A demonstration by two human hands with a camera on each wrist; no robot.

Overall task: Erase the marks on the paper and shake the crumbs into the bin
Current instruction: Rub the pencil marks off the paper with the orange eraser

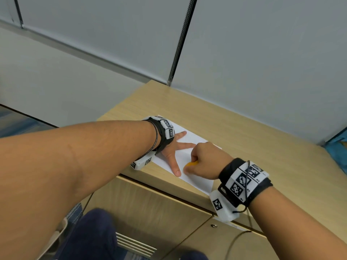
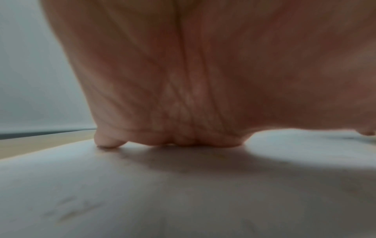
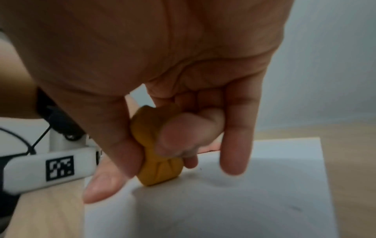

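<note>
Wood-grain table (image 1: 244, 128) carries the white paper (image 1: 197, 177) near its front edge, where my left hand (image 1: 171, 152) pins it with fingers spread flat while my right hand (image 1: 204, 160) pinches the yellow eraser (image 3: 158, 167) against it, so I judge erasing is underway and the bin-shake, with no bin in view, comes next.

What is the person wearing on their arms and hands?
Both forearms are bare, with no sleeves and no gloves on the left hand or right hand. Each wrist carries a black strap with white blocks printed with black square codes, a white plastic camera housing beneath, and thin black cables.
</note>
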